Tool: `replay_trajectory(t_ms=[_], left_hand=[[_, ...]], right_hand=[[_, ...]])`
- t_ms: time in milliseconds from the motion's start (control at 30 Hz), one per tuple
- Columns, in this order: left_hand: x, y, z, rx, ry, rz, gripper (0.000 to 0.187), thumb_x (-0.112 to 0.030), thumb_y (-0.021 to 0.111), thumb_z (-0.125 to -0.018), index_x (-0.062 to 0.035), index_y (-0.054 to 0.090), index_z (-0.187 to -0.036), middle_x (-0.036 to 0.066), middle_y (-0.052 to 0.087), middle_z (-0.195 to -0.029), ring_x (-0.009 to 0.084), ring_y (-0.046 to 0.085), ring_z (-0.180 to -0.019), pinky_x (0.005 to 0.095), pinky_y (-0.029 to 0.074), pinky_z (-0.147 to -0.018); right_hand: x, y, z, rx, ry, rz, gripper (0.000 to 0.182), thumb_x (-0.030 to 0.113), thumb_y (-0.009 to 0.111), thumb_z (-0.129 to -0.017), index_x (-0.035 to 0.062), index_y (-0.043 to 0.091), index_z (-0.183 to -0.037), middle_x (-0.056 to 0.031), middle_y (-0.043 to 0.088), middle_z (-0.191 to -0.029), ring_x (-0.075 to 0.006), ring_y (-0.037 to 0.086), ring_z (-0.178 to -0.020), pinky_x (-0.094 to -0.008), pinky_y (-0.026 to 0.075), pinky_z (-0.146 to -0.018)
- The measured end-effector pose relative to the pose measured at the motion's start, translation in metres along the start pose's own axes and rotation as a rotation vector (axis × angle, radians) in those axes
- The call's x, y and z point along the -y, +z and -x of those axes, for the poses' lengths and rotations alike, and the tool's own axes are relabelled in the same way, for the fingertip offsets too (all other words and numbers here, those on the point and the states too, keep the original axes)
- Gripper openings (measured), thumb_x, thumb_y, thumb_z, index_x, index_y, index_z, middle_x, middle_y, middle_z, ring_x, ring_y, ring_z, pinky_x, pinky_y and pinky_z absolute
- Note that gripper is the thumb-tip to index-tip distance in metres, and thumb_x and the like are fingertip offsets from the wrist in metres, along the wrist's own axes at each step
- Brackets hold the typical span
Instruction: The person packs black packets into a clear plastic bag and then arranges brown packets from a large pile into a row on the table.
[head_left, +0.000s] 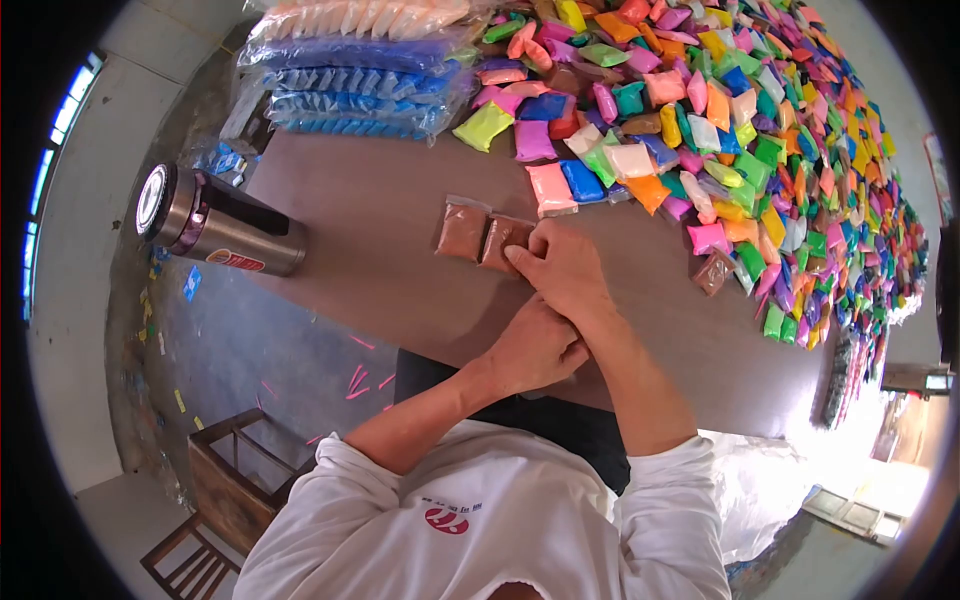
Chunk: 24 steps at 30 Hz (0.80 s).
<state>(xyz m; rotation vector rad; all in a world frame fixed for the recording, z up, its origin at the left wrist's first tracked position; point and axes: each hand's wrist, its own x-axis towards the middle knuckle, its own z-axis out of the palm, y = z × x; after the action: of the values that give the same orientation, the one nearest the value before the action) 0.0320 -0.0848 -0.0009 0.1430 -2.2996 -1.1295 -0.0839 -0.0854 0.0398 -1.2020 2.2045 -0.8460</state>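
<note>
Two brown packets in clear wrap lie side by side on the brown table [370, 200]. The left brown packet [462, 232] lies free of both hands. My right hand [562, 268] is at the right brown packet [503, 240], with thumb and curled fingers on its right edge. Just below, my left hand [535, 345] is closed against my right wrist; whatever its fingers hold, if anything, is hidden. Close above my right hand lie a pink packet [551, 188] and a blue packet [581, 181].
A large heap of coloured packets [740, 130] covers the right and back. Bagged rows of blue and peach packets [350, 85] lie at the back left. A steel flask [225, 222] stands at the left edge. A wooden stool [240, 470] is on the floor.
</note>
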Motion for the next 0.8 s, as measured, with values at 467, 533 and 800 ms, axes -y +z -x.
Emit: replay_trajectory(t_ms=[467, 533, 800], left_hand=[[-0.009, -0.002, -0.007, 0.030, -0.015, -0.058, 0.010, -0.006, 0.070, -0.082, -0.0042, 0.064, -0.075, 0.005, 0.067, -0.081, 0.0250, 0.062, -0.079, 0.0383, 0.044, -0.074], [-0.010, -0.003, -0.008, 0.042, -0.020, -0.074, 0.010, -0.006, 0.070, -0.083, -0.0040, 0.064, -0.075, 0.005, 0.067, -0.080, 0.0246, 0.062, -0.078, 0.0379, 0.044, -0.074], [-0.010, -0.001, -0.007, 0.037, -0.032, -0.091, 0.011, -0.007, 0.070, -0.085, -0.0033, 0.065, -0.076, 0.005, 0.067, -0.080, 0.0244, 0.062, -0.078, 0.0367, 0.044, -0.074]], right_hand=[[-0.120, -0.090, 0.099, -1.023, 0.161, -0.035, 0.027, 0.026, 0.076, -0.089, 0.0029, 0.062, -0.094, -0.0054, 0.065, -0.086, -0.0164, 0.060, -0.072, -0.0321, 0.049, -0.067], [-0.145, -0.109, 0.103, -1.030, 0.218, 0.027, 0.033, 0.029, 0.077, -0.087, 0.0019, 0.061, -0.098, -0.0066, 0.065, -0.089, -0.0173, 0.061, -0.076, -0.0322, 0.050, -0.072], [-0.171, -0.112, 0.069, -0.888, 0.276, -0.039, 0.042, 0.031, 0.079, -0.085, -0.0008, 0.064, -0.108, -0.0082, 0.068, -0.087, -0.0192, 0.064, -0.077, -0.0318, 0.051, -0.074]])
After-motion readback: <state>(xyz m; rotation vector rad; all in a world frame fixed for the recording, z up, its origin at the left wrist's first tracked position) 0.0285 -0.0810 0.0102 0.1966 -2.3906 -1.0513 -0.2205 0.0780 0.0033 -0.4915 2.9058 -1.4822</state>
